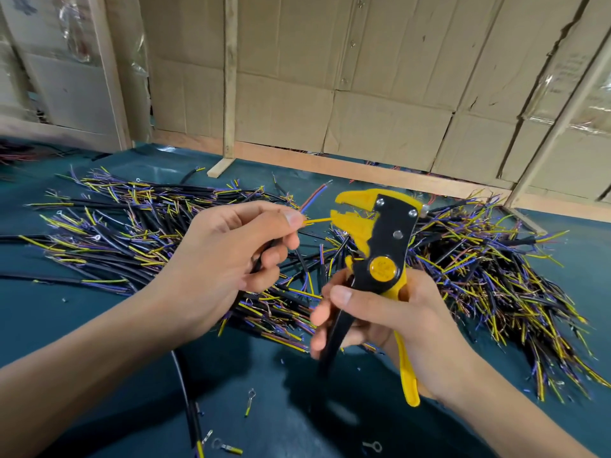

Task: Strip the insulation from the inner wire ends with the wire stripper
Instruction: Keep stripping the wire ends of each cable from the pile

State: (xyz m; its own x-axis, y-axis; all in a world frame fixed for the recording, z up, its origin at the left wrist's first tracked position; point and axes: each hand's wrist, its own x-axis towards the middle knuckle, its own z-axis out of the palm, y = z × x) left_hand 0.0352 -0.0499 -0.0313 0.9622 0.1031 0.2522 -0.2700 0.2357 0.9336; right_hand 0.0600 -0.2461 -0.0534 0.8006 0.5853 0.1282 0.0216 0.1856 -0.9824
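Pinching yellow wire, left hand; right hand gripping wire stripper; no legible writing.

I see a dark teal worktop running back to a wall of flattened cardboard sheets, braced by pale wooden battens with a wooden rail along the base.

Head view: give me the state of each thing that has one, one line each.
Stripper: jaws open, held upright.
Yellow wire: tip between the jaws, insulation still on.
Blue wire: free, angled up past the jaws.
Left hand: pinches the yellow wire.
Right hand: grips the stripper handles.
Wire piles: loose on the table.
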